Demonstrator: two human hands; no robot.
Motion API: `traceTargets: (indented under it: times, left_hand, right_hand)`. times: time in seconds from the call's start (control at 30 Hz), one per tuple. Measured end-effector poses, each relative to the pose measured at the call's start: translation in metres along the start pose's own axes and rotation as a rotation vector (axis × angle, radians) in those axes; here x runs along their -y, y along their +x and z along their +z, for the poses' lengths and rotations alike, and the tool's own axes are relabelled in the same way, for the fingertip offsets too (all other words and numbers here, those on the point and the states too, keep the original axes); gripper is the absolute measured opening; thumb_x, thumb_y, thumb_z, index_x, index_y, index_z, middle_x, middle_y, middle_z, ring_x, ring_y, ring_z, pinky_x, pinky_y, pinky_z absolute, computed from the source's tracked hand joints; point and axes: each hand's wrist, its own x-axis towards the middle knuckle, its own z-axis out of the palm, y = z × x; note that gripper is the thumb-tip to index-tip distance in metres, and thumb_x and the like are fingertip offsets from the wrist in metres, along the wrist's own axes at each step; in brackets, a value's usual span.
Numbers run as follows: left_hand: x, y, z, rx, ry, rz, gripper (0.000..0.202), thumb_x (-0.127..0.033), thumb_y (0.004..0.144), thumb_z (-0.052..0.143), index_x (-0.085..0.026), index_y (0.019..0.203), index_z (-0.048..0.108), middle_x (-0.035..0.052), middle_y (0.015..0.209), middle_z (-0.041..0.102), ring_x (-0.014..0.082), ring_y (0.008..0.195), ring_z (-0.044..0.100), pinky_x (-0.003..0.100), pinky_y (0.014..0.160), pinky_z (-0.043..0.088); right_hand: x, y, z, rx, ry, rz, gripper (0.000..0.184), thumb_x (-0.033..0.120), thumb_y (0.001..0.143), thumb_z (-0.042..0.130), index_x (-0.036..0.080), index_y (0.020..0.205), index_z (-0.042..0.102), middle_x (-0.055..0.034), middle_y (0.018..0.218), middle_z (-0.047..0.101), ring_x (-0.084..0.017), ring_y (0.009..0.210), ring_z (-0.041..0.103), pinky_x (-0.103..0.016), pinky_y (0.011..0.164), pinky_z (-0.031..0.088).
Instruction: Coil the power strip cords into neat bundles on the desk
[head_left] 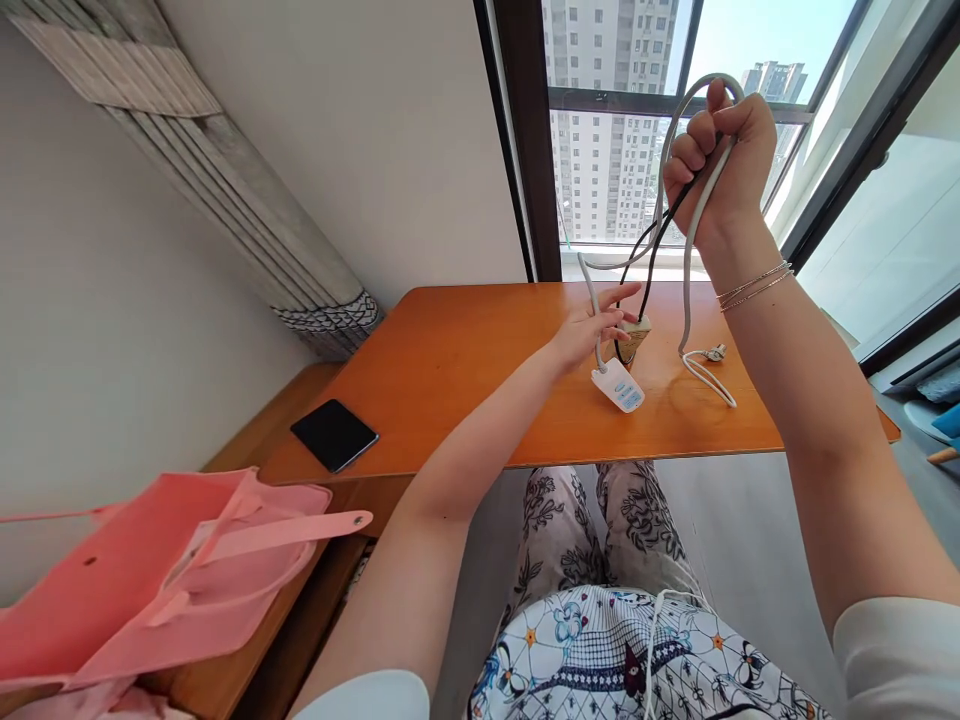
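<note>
My right hand (720, 160) is raised in front of the window, closed around a looped light-grey cable (696, 215) and a black cable (660, 245). Lower down, over the desk, my left hand (592, 330) has its fingers stretched out among the hanging cables. The grey cable passes by its fingers; I cannot tell how firmly they touch. That cable ends at a white plastic block (619, 385) with a blue-printed label, close under the left hand. Just behind the fingers is a small beige block (634, 338) where the black cable comes down. A plug (716, 353) lies on the desktop to the right.
The orange-brown wooden desk (450, 350) stands against the window (615, 170). A black phone or tablet (334, 435) lies at its left. Nearer me on the left, a pink bag (172, 580) rests on a wooden surface. A grey curtain (225, 190) hangs at the left.
</note>
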Motion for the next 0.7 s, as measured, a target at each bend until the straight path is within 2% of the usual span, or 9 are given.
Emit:
traceTargets:
  times: [0.07,0.17,0.23,0.33,0.43,0.5,0.57,0.63,0.7]
  left_hand:
    - [0.005,0.011,0.012,-0.004,0.071,0.096,0.055,-0.031,0.084,0.065,-0.030,0.139,0.058,0.0047,0.155,0.051,0.0262,0.129,0.057,0.039,0.101,0.050]
    - [0.013,0.025,0.018,0.018,0.117,0.108,0.059,-0.031,0.087,0.064,-0.032,0.145,0.051,0.0044,0.149,0.056,0.0260,0.140,0.050,0.042,0.112,0.042]
    - [0.017,0.033,0.020,0.046,0.134,0.067,0.052,-0.034,0.089,0.065,-0.029,0.139,0.054,0.0052,0.138,0.064,0.0236,0.134,0.055,0.040,0.111,0.043]
    - [0.018,0.040,0.022,0.047,0.141,0.023,0.028,-0.042,0.092,0.064,-0.020,0.108,0.063,0.0078,0.112,0.072,0.0220,0.117,0.064,0.038,0.105,0.046]
    - [0.012,0.042,0.023,-0.049,0.053,-0.011,0.038,-0.053,0.095,0.057,-0.018,0.083,0.054,0.0055,0.087,0.070,0.0207,0.101,0.069,0.038,0.099,0.050]
    - [0.005,0.039,0.021,-0.112,-0.035,-0.041,0.042,-0.058,0.096,0.054,-0.020,0.080,0.048,0.0010,0.075,0.063,0.0191,0.094,0.070,0.038,0.096,0.052]
    - [-0.004,0.034,0.015,-0.144,-0.079,-0.076,0.043,-0.060,0.097,0.052,-0.020,0.081,0.047,-0.0024,0.068,0.056,0.0173,0.087,0.070,0.037,0.093,0.053]
    - [-0.015,0.029,0.006,-0.172,-0.073,-0.109,0.043,-0.061,0.097,0.052,-0.021,0.083,0.047,-0.0044,0.064,0.050,0.0149,0.078,0.068,0.036,0.089,0.056]
    - [-0.029,0.023,-0.007,-0.214,-0.047,-0.133,0.040,-0.059,0.096,0.055,-0.021,0.085,0.049,-0.0060,0.061,0.045,0.0119,0.067,0.063,0.034,0.081,0.058]
  right_hand:
    - [0.002,-0.004,0.011,-0.011,-0.004,-0.068,0.018,0.018,0.079,0.051,0.029,0.089,0.041,0.0048,0.063,0.026,-0.017,0.056,0.022,-0.028,0.054,0.032]
    - [0.010,-0.013,0.027,-0.030,-0.018,-0.160,0.021,0.011,0.085,0.039,0.029,0.096,0.041,0.0030,0.071,0.021,-0.017,0.057,0.024,-0.026,0.054,0.032]
    - [0.014,-0.020,0.035,-0.026,0.041,-0.221,0.028,0.005,0.085,0.032,0.028,0.100,0.040,0.0018,0.074,0.019,-0.017,0.057,0.025,-0.025,0.051,0.032]
    - [0.016,-0.028,0.041,0.008,0.059,-0.260,0.031,0.004,0.084,0.033,0.028,0.102,0.040,0.0011,0.075,0.021,-0.017,0.057,0.029,-0.024,0.051,0.036]
    - [0.015,-0.035,0.036,0.018,-0.032,-0.206,0.032,0.006,0.084,0.031,0.028,0.104,0.042,0.0002,0.077,0.027,-0.018,0.062,0.040,-0.024,0.060,0.045]
    - [0.015,-0.037,0.028,0.016,-0.066,-0.178,0.032,0.007,0.085,0.027,0.028,0.105,0.042,-0.0006,0.079,0.035,-0.017,0.071,0.050,-0.024,0.070,0.050]
    - [0.017,-0.037,0.016,0.017,-0.094,-0.136,0.031,0.007,0.085,0.028,0.028,0.102,0.040,-0.0014,0.086,0.048,-0.014,0.088,0.060,-0.023,0.083,0.052]
    - [0.019,-0.035,-0.003,0.028,-0.122,-0.055,0.026,0.009,0.081,0.037,0.029,0.098,0.040,-0.0002,0.103,0.061,-0.012,0.108,0.063,-0.023,0.091,0.052]
    - [0.020,-0.032,-0.027,0.044,-0.161,0.053,0.027,0.011,0.074,0.049,0.028,0.094,0.045,0.0015,0.115,0.066,-0.015,0.114,0.063,-0.025,0.089,0.053]
